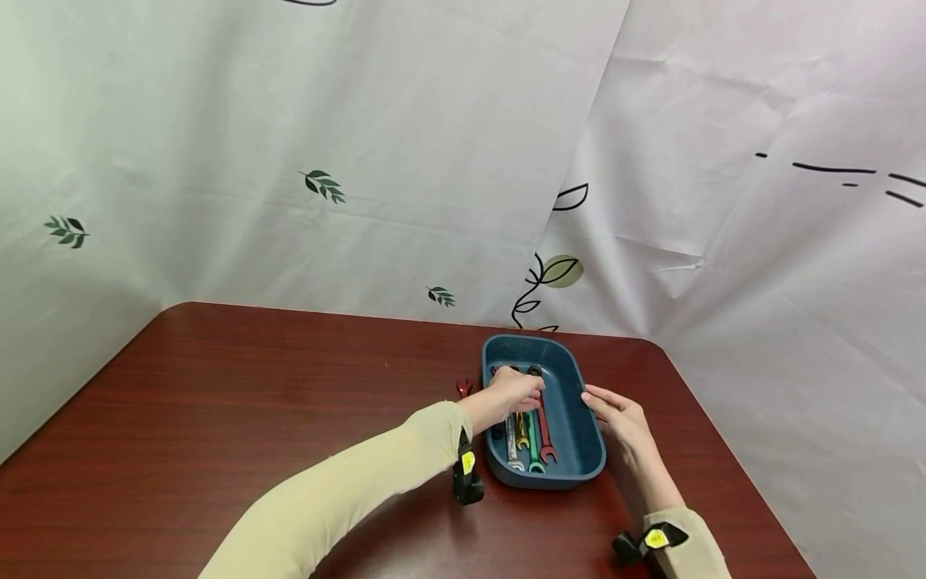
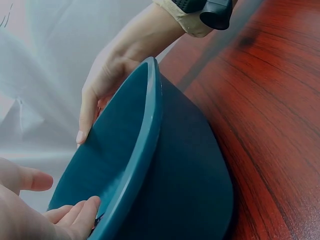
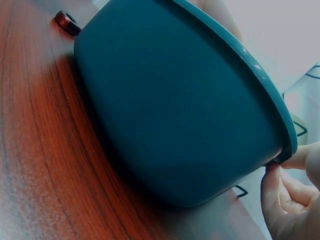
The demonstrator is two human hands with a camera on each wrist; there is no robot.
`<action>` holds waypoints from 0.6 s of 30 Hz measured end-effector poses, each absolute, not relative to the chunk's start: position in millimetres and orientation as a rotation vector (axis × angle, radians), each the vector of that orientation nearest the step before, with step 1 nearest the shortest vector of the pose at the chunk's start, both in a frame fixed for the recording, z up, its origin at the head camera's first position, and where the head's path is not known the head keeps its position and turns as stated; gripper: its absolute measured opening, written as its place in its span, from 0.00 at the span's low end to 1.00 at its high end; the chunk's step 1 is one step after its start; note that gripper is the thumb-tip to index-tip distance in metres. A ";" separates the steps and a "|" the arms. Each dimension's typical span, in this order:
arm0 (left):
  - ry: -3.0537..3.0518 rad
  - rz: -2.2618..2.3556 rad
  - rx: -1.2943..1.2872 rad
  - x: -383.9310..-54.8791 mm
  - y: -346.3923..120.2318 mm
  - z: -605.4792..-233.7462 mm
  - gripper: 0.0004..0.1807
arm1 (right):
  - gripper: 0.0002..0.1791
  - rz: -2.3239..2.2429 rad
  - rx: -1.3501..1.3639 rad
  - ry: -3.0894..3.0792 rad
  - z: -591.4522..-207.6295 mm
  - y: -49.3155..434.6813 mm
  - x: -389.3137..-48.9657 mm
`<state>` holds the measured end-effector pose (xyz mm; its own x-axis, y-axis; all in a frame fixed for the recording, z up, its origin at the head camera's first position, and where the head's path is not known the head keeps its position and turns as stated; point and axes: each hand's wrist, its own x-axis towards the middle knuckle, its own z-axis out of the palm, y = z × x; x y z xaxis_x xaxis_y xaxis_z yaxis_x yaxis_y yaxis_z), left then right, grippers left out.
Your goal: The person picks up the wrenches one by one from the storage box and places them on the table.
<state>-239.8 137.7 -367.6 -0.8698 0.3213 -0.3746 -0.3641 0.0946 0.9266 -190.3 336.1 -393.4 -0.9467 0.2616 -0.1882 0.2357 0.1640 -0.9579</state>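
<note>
A blue plastic tub (image 1: 593, 450) stands on the table with several wrenches in it. Among them are a red wrench (image 1: 545, 426), a green wrench (image 1: 534, 444), a yellow wrench (image 1: 522, 434) and a silver wrench (image 1: 511, 441). My left hand (image 1: 515, 389) reaches over the tub's left rim, above the wrenches. In the left wrist view its thumb stands apart from the fingers (image 2: 82, 217), and nothing shows between them. My right hand (image 1: 624, 422) pinches the tub's right rim, also seen in the right wrist view with the fingers (image 3: 272, 195) outside the wall.
Another red wrench (image 1: 464, 388) lies on the table just left of the tub, partly hidden by my left wrist. The brown wooden table (image 1: 253, 402) stretches far to the left. White patterned cloth (image 1: 405, 161) hangs behind it and on both sides.
</note>
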 end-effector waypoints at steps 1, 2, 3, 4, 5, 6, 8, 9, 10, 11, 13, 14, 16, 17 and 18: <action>1.885 1.827 -0.047 -240.1 138.3 -368.4 0.20 | 0.34 1.952 -0.510 -2.381 -393.5 336.1 -190.4; 1.881 1.826 -0.051 -240.3 138.8 -368.9 0.20 | 0.34 1.953 -0.512 -2.380 -393.6 336.1 -190.4; 1.881 1.823 -0.050 -240.5 139.2 -369.6 0.20 | 0.34 1.956 -0.514 -2.378 -393.8 336.1 -190.5; 1.882 1.819 -0.050 -240.7 139.6 -370.0 0.20 | 0.34 1.956 -0.516 -2.378 -393.8 336.2 -190.5; 1.881 1.815 -0.050 -240.9 139.9 -370.2 0.20 | 0.34 1.958 -0.519 -2.377 -393.8 336.2 -190.4; 1.876 1.813 -0.053 -241.1 140.2 -370.3 0.21 | 0.34 1.964 -0.522 -2.374 -393.8 336.2 -190.3; 1.874 1.807 -0.053 -241.2 140.6 -370.5 0.21 | 0.34 1.974 -0.527 -2.366 -393.8 336.0 -190.1; 1.876 1.803 -0.052 -241.5 140.9 -370.9 0.21 | 0.34 1.975 -0.527 -2.364 -393.7 335.9 -190.0; 1.877 1.802 -0.055 -241.2 141.0 -371.1 0.21 | 0.34 1.973 -0.528 -2.367 -393.6 335.8 -189.7; 1.876 1.803 -0.056 -241.3 141.2 -371.9 0.20 | 0.34 1.969 -0.527 -2.369 -393.6 335.6 -189.5; 1.885 1.800 -0.059 -240.8 141.6 -372.2 0.20 | 0.34 1.961 -0.523 -2.373 -393.7 335.4 -189.4; 1.890 1.799 -0.060 -240.7 141.9 -372.7 0.20 | 0.34 1.958 -0.521 -2.375 -393.6 335.4 -189.3; 1.891 1.802 -0.061 -240.7 141.9 -373.1 0.20 | 0.34 1.954 -0.520 -2.380 -393.6 335.3 -189.2; 1.888 1.802 -0.061 -241.3 141.9 -373.4 0.20 | 0.34 1.954 -0.519 -2.380 -393.5 335.2 -189.3; 1.886 1.802 -0.062 -241.7 141.9 -373.5 0.21 | 0.34 1.957 -0.518 -2.379 -393.4 335.2 -189.5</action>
<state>-241.7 141.9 -373.5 -0.8606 0.3186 -0.3972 -0.3824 0.1106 0.9173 -189.5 335.2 -393.4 -0.9449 0.2635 -0.1944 0.2415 0.1600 -0.9571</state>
